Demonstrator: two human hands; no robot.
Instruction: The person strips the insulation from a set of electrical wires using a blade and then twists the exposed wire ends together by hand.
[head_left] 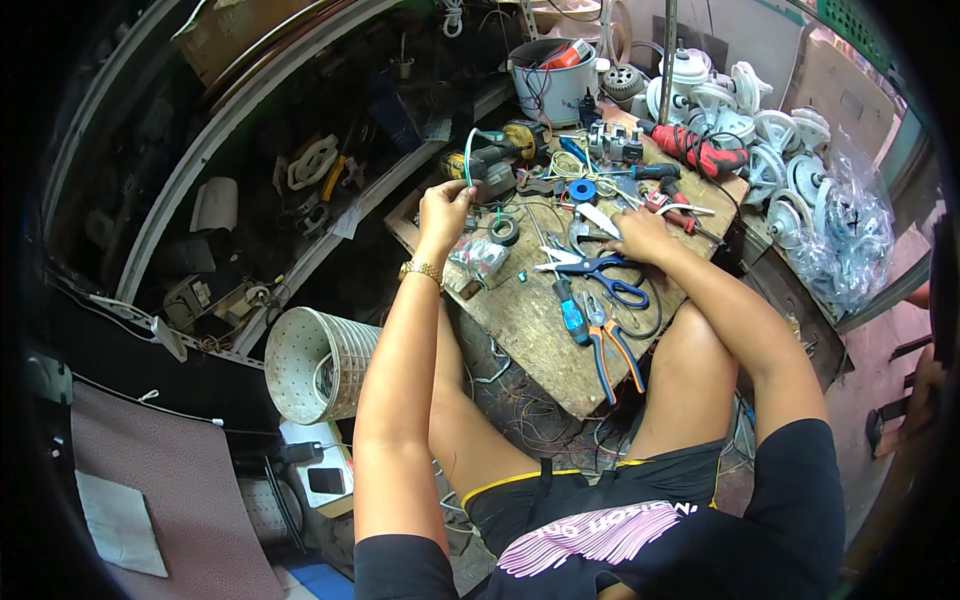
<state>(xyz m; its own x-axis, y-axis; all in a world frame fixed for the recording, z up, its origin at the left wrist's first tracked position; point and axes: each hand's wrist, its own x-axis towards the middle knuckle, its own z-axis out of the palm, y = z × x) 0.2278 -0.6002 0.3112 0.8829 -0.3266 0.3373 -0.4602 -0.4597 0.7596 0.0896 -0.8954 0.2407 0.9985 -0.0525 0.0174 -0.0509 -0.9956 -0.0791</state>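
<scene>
My left hand (445, 212) is raised over the table's left part, fingers pinched on a thin white-and-green cable (470, 152) that curves upward. My right hand (642, 236) is low over the tools on the right, fingers bent; what they grip is partly hidden. A flat white piece (598, 221) and a grey metal tool (580, 236) lie at its fingertips. Just below are blue-handled scissors (604, 275), pliers with orange-and-blue handles (606, 340) and a blue-handled tool (571, 312). Black tape (504, 230) and a small plastic bag (478, 258) lie near my left wrist.
The worn wooden table (530, 345) also holds a yellow-black drill (500, 150), a red power tool (698, 150) and blue tape (582, 190). A bucket (555, 85) stands behind. White wheel-like parts (765, 150) are piled right; a perforated basket (325, 365) lies left.
</scene>
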